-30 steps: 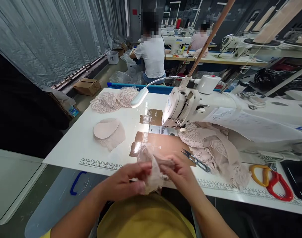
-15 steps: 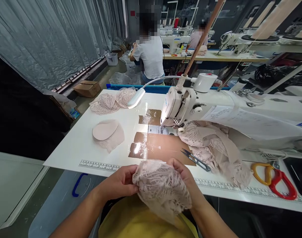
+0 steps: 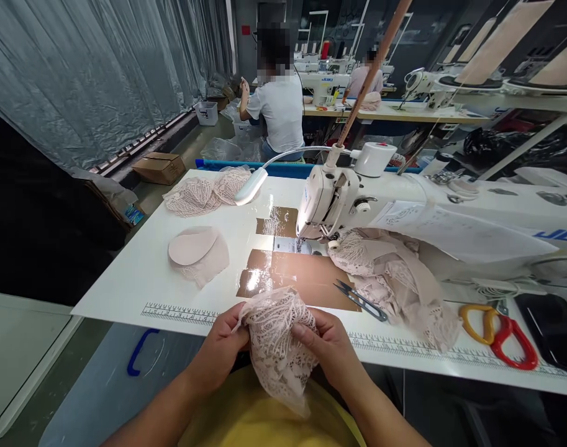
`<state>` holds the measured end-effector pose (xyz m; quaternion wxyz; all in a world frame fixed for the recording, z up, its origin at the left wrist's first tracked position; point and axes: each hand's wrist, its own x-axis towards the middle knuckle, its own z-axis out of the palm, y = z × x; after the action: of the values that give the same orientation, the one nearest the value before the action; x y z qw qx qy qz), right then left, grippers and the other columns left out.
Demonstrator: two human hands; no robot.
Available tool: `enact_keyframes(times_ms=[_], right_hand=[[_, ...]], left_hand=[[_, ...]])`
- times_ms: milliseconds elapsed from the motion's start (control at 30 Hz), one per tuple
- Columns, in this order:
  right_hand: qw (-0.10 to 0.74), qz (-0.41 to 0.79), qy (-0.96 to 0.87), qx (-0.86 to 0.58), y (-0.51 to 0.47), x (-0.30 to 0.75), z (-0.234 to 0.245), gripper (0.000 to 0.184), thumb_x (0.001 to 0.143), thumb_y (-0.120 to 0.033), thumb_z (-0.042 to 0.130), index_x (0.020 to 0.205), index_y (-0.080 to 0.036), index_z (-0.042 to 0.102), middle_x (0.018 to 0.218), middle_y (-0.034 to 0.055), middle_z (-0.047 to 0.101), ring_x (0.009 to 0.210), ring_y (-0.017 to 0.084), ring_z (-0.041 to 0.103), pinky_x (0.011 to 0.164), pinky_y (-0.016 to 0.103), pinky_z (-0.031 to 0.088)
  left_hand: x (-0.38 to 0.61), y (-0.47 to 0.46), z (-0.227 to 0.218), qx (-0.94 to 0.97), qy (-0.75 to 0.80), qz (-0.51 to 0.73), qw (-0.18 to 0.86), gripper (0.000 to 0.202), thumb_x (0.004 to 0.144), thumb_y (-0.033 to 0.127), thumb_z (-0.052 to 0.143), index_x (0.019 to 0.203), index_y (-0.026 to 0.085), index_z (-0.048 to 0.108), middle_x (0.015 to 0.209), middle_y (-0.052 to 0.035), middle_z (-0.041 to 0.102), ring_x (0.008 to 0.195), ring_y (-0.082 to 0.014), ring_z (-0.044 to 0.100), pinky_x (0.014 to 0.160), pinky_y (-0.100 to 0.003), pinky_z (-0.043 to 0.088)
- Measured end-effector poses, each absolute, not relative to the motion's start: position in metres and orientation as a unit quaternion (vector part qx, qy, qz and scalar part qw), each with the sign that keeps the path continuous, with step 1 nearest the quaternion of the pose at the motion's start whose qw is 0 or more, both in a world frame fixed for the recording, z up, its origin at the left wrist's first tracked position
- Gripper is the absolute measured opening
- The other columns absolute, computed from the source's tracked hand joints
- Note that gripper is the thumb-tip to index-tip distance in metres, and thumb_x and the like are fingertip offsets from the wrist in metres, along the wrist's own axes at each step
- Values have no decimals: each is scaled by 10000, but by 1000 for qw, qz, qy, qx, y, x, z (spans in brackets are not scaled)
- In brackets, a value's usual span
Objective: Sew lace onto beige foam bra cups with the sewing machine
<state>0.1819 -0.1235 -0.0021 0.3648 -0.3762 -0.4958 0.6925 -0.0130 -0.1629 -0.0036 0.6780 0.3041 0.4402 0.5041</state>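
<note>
A pale pink lace bra cup (image 3: 276, 341) is held between my two hands at the table's front edge, its lower end hanging over my yellow clothing. My left hand (image 3: 225, 341) pinches its left edge. On the right side, my right hand (image 3: 327, 344) grips it, with the thumb lying on the lace. Thread snips (image 3: 361, 301) lie just beyond my right hand, partly on the brown tape (image 3: 302, 273). Behind them stands a white sewing machine (image 3: 330, 198), with more pink lace fabric (image 3: 395, 273) bunched under its arm.
On the white table (image 3: 120, 279), a pink cup piece (image 3: 197, 251) lies at left and lace cups (image 3: 204, 192) behind it. Red-and-yellow-handled scissors (image 3: 513, 344) and a black phone (image 3: 551, 326) lie at right. A lamp (image 3: 252, 186) hangs near the machine. A co-worker (image 3: 278, 112) sits ahead.
My right hand has shifted left and its thumb now presses onto the front of the lace. The cup has turned and hangs more upright. The view has moved slightly right.
</note>
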Motion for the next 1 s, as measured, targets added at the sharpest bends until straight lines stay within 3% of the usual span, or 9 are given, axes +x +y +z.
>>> enact_keyframes(times_ms=[100,233,300,467,567,667,767,900,1000], right_hand=[[417,639,-510,-398,-123,184,0,251,757,-412,703,652,-188,666,620,-9,577,588,147,477,569,258,397],[460,568,-545,-409,-121,180,1,144,775,-342,693,717,-214,719,715,18,648,711,201,565,688,306,459],[454,550,-574,-403,-121,174,2,112,772,-318,698,731,-221,733,745,25,668,731,210,584,704,312,470],[435,616,-522,-399,-121,163,-1,135,714,-338,755,681,-208,733,664,13,660,617,178,556,600,296,465],[495,658,-397,-405,-113,171,-4,186,679,-370,785,790,-225,747,746,27,709,664,201,601,655,335,498],[530,664,-359,-386,-106,182,-5,203,677,-336,794,848,-243,739,781,22,714,703,198,617,714,345,505],[493,674,-399,-379,-105,187,-3,179,700,-309,784,858,-244,731,753,5,691,666,162,589,661,289,490],[446,672,-468,-362,-112,180,3,152,725,-315,769,845,-228,735,733,2,670,677,151,570,646,259,476],[434,678,-490,-335,-115,175,6,124,750,-315,749,831,-222,737,730,1,664,693,149,570,662,255,473]], left_hand=[[-15,-160,-4,217,403,533,711,228,761,266,631,960,160,658,777,-23,650,720,-163,590,676,-261,476],[-8,-164,-2,159,313,525,775,512,833,534,553,1199,178,574,1114,-114,649,1042,-260,600,908,-390,469],[1,-169,-1,177,299,515,783,521,805,475,632,1238,196,553,1156,-114,637,1077,-264,590,925,-391,462],[17,-174,-8,171,379,531,738,305,620,83,692,916,158,679,810,-37,688,805,-203,636,743,-292,482],[5,-176,-16,161,400,522,736,100,629,89,671,676,153,609,576,17,578,548,-117,527,567,-237,413],[-17,-178,-16,226,394,516,726,228,700,128,644,554,157,471,518,39,472,475,-75,409,499,-211,332],[-32,-177,-5,327,442,528,647,49,767,152,628,745,173,590,770,-10,589,694,-120,530,640,-230,425],[-28,-172,10,368,447,541,610,467,770,285,692,1216,242,560,1245,-82,566,1151,-242,504,939,-329,425],[-13,-168,12,313,373,491,722,478,718,258,706,1181,195,605,1121,-100,650,989,-253,603,834,-337,470]])
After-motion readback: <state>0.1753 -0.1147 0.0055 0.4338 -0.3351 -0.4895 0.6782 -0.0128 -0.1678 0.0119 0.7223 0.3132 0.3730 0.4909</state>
